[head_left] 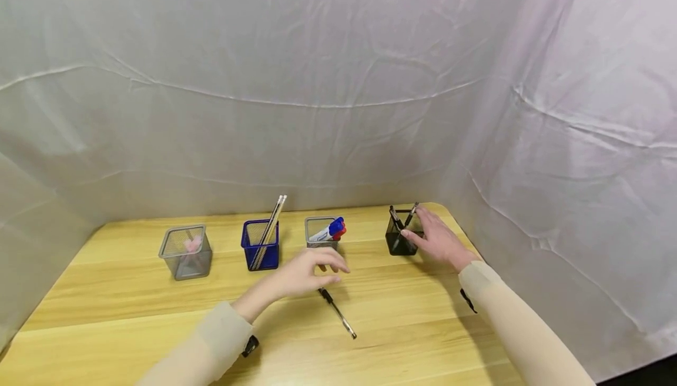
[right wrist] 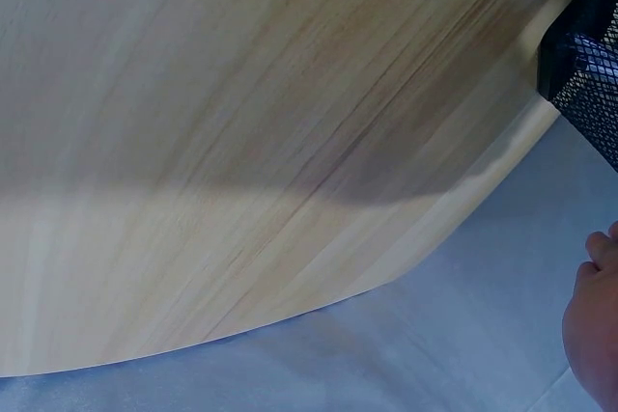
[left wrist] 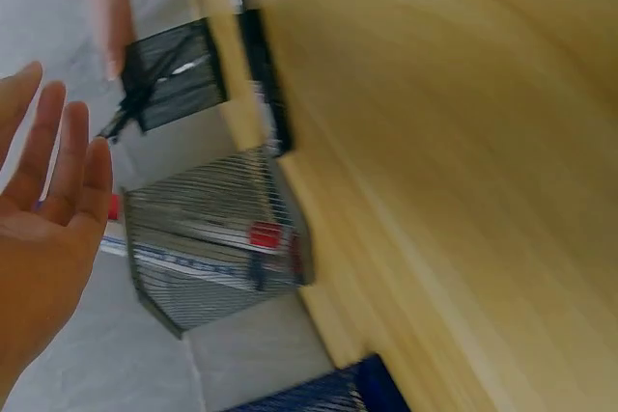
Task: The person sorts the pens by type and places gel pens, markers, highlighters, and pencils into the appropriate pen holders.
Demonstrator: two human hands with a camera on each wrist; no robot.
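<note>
My left hand (head_left: 307, 271) hovers over the middle of the table, fingers loosely extended and holding nothing. Just in front of its thumb, a black-capped clear pen (head_left: 338, 314) lies on the wood; the left wrist view shows its dark cap (left wrist: 266, 84) too. My right hand (head_left: 436, 236) is at the right side of a black mesh pen holder (head_left: 402, 242), thumb spread toward its front and fingers by the rim. Several black pens (head_left: 395, 219) lean inside that holder. In the right wrist view only part of the right hand (right wrist: 594, 320) shows, its fingertips cut off.
A grey mesh holder (head_left: 322, 244) behind the left hand contains blue and red markers (head_left: 330, 231). Farther left stand a blue mesh holder (head_left: 260, 257) with pencils (head_left: 271, 224) and another grey holder (head_left: 193, 265) with something pink. Grey cloth (head_left: 317, 139) hangs around the table.
</note>
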